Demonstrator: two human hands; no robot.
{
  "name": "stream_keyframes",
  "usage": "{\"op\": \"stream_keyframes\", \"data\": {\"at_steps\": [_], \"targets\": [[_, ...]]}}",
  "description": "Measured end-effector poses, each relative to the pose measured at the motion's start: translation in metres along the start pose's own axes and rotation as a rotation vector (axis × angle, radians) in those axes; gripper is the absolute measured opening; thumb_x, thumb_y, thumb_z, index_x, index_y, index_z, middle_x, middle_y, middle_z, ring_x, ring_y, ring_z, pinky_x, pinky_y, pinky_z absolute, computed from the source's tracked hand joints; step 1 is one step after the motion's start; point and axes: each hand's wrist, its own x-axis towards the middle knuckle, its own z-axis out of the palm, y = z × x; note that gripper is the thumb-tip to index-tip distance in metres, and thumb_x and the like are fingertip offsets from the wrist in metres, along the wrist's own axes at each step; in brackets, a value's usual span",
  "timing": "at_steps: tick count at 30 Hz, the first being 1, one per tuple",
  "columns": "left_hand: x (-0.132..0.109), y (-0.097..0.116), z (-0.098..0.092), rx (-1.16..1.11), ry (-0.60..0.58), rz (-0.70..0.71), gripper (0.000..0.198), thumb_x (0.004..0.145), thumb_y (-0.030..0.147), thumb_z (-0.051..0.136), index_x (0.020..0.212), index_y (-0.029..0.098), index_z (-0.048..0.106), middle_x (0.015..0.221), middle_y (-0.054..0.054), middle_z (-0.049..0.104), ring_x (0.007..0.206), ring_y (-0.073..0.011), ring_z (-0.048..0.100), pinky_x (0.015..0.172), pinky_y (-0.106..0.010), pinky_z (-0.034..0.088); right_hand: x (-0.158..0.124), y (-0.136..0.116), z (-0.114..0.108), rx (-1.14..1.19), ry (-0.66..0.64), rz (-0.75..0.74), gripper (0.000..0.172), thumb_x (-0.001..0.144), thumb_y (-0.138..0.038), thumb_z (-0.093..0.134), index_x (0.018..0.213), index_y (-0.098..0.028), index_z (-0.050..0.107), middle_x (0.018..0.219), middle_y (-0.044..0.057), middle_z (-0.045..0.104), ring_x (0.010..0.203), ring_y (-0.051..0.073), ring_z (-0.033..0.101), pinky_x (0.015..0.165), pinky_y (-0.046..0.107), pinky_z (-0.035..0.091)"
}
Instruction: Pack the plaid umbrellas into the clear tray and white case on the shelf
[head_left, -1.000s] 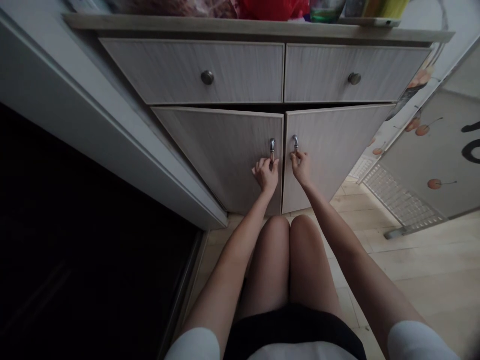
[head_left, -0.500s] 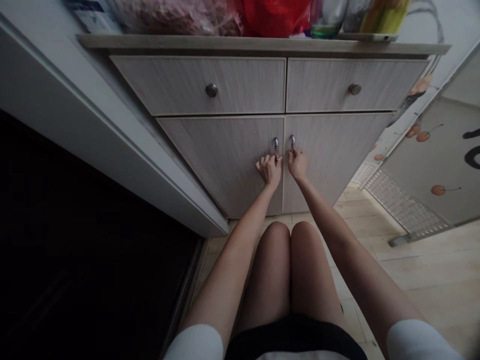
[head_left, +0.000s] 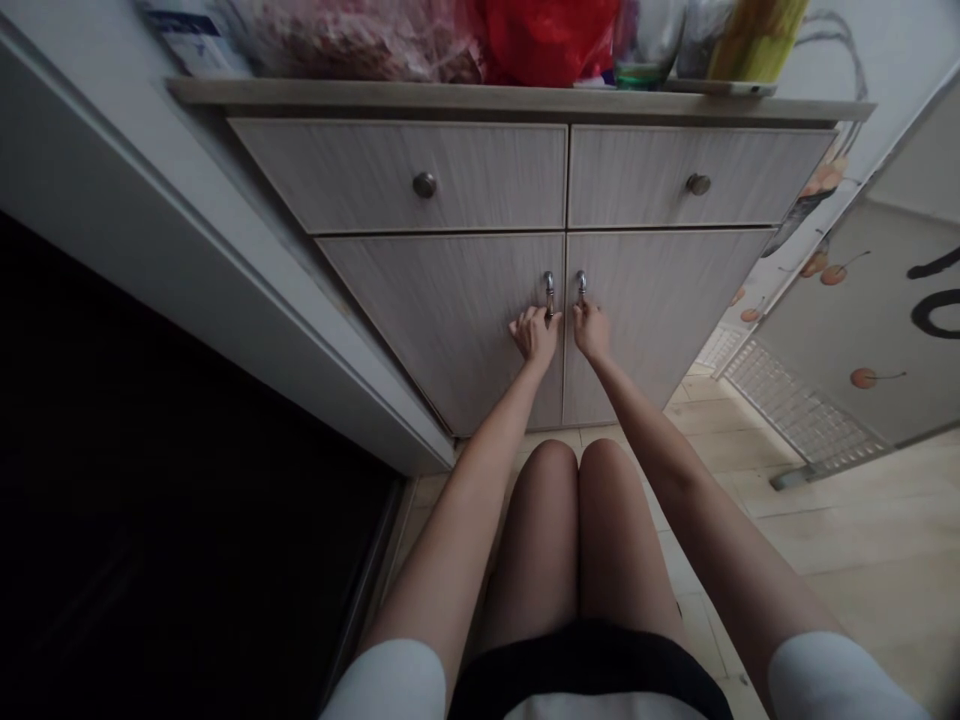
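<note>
**Both hands on the handles of a shut cabinet**

A person crouches in front of a pale wood-grain cabinet (head_left: 375, 95). Its left lower door (head_left: 450, 320) and right lower door (head_left: 660, 300) both lie flush shut, so what is inside is hidden. The left drawer (head_left: 360, 175) and right drawer (head_left: 750, 175) above them, each with a round metal knob, are closed too. On the cabinet top sit a red plastic bag (head_left: 551, 40) and a clear bag of pinkish stuff (head_left: 360, 40), along with other items too cut off to tell.

The left hand (head_left: 534, 335) has its fingers folded tightly around the lower end of the left silver metal handle (head_left: 549, 285). The right hand (head_left: 591, 330) grips the lower end of the right silver metal handle (head_left: 580, 283) in the same way. The two handles stand upright, just beside each other at the doors' meeting edges. Their curved tops show above the knuckles.
</note>
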Motion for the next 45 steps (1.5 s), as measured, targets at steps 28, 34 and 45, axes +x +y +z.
{"op": "stream_keyframes", "data": {"at_steps": [28, 34, 45], "targets": [[-0.123, -0.018, -0.061, -2.042, -0.172, -0.515, 0.034, 0.104, 0.014, 0.035, 0.121, 0.021, 0.064, 0.062, 0.008, 0.033, 0.045, -0.0055, 0.028, 0.055, -0.021, 0.031, -0.113, 0.017, -0.069, 2.246, -0.686, 0.420, 0.047, 0.094, -0.001, 0.033, 0.125, -0.025, 0.060, 0.047, -0.014, 0.023, 0.036, 0.006, 0.017, 0.038, 0.013, 0.017], [-0.118, -0.009, -0.066, -2.006, -0.226, -0.503, 0.036, 0.104, 0.013, 0.035, 0.123, 0.022, 0.064, 0.062, 0.008, 0.030, 0.044, -0.0051, 0.025, 0.054, -0.020, 0.030, -0.109, 0.010, -0.075, 1.988, -0.545, 0.478, 0.052, 0.094, -0.005, 0.039, 0.136, -0.032, 0.055, 0.047, -0.015, 0.020, 0.036, 0.006, 0.012, 0.038, 0.014, 0.015], [-0.092, -0.014, -0.044, -1.561, -0.378, -0.490, 0.030, 0.096, 0.021, 0.057, 0.126, 0.023, 0.061, 0.064, 0.007, 0.041, 0.049, -0.0058, 0.038, 0.056, -0.019, 0.037, -0.088, 0.020, -0.055, 1.407, -0.505, 0.237, 0.055, 0.094, -0.035, 0.058, 0.145, -0.037, 0.041, 0.058, -0.012, 0.037, 0.043, 0.007, 0.026, 0.045, 0.017, 0.025]]}}
